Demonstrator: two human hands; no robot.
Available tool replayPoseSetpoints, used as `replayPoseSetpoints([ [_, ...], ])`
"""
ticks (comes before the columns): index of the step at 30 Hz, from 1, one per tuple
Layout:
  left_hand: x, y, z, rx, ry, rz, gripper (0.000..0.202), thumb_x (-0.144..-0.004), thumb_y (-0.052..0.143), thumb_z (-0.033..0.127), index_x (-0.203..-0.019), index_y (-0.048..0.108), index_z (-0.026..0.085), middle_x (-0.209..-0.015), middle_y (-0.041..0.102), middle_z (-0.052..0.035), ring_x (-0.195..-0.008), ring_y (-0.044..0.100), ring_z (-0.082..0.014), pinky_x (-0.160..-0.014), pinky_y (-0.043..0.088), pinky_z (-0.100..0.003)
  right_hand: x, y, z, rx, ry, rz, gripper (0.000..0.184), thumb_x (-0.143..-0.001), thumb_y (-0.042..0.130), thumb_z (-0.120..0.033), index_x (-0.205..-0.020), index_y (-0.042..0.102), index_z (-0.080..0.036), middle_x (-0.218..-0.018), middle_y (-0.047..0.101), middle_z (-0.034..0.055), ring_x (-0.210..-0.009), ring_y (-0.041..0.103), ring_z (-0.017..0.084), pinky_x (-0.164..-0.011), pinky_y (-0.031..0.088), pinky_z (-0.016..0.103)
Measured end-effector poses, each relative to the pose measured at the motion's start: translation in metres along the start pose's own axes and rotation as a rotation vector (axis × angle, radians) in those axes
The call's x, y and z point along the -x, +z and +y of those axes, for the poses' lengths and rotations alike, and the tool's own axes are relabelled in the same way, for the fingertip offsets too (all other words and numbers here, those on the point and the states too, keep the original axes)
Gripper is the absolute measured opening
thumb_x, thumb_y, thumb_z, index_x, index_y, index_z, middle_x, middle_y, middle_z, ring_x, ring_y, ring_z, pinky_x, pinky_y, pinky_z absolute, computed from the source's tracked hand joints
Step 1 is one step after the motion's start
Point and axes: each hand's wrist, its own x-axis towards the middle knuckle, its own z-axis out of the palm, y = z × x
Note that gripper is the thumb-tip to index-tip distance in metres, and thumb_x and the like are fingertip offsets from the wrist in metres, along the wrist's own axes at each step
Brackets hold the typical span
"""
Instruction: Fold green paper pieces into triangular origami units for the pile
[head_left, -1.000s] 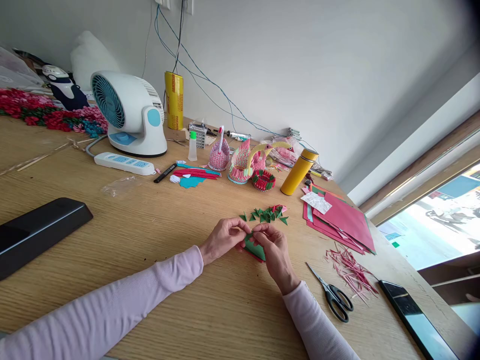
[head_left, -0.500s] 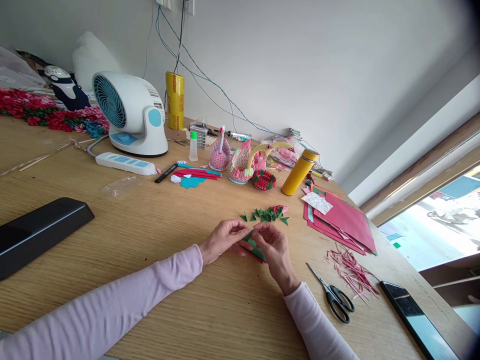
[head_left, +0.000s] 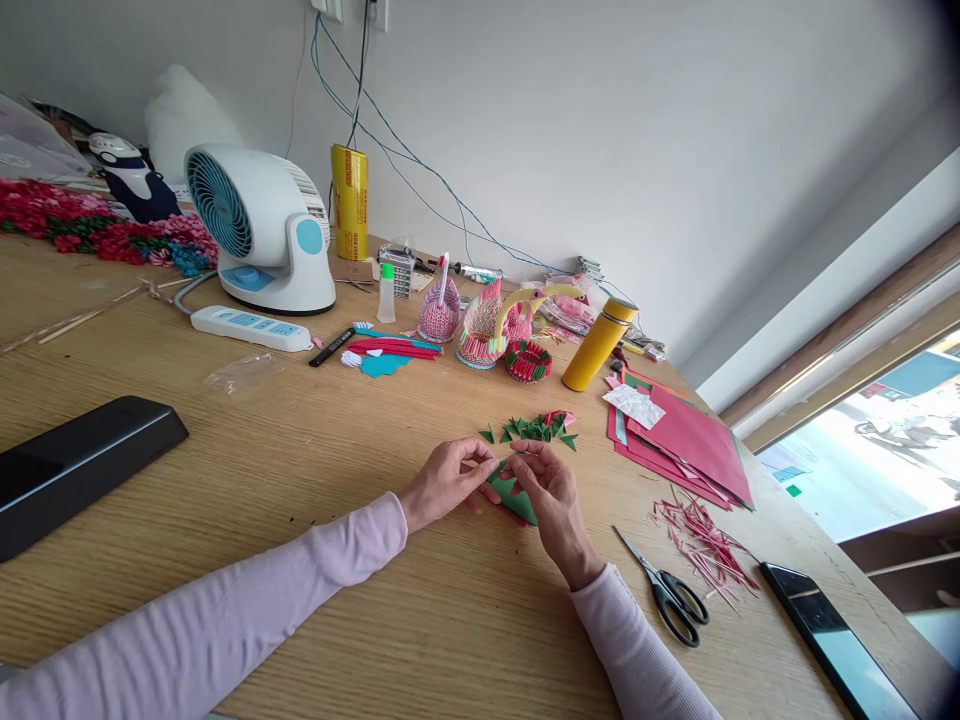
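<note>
My left hand (head_left: 448, 480) and my right hand (head_left: 549, 500) meet over the table, fingertips pinched on a small piece of green paper (head_left: 502, 467). Its exact folded shape is mostly covered by my fingers. Beneath them, between the hands, lies more green paper (head_left: 519, 503) with a red edge at its lower side. Just beyond my fingertips is a loose pile of folded green paper triangles (head_left: 534, 429), with a few red and pink ones at its right end.
Black-handled scissors (head_left: 664, 590) lie right of my right hand, near pink paper strips (head_left: 705, 545) and a phone (head_left: 832, 640). Red paper sheets (head_left: 690, 440), a yellow bottle (head_left: 600, 345), a red-green paper ring (head_left: 529, 361) and paper swans (head_left: 480, 325) stand farther back. A fan (head_left: 259, 225) is left.
My right hand has turned and shifted slightly right, its fingers a little more spread. More of the green paper under the hands shows. The rest is unchanged.
</note>
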Motion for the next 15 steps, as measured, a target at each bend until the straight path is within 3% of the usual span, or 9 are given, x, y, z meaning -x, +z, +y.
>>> replayPoseSetpoints([
  [8, 0.0003, 0.0003, 0.0003, -0.018, -0.001, -0.007, 0.030, -0.077, 0.060, 0.041, -0.082, 0.055, 0.012, -0.075, 0.057, -0.0019, -0.058, 0.065, -0.0154, -0.039, 0.049, -0.019, -0.0012, -0.0005, 0.0008, -0.029, -0.019, -0.030, 0.022, -0.076, 0.068, -0.030, -0.091, 0.055, -0.020, -0.072, 0.063, -0.0005, -0.065, 0.061, 0.014, -0.058, 0.047, 0.023],
  [15, -0.0018, -0.0023, -0.0014, 0.061, -0.020, -0.031, 0.031, -0.076, 0.062, 0.039, -0.087, 0.057, 0.010, -0.078, 0.061, -0.0051, -0.066, 0.066, -0.0177, -0.044, 0.053, -0.022, -0.0032, -0.0049, 0.0026, -0.097, 0.034, -0.016, 0.022, -0.080, 0.064, -0.033, -0.095, 0.056, -0.019, -0.071, 0.062, -0.0007, -0.065, 0.060, 0.013, -0.057, 0.047, 0.022],
])
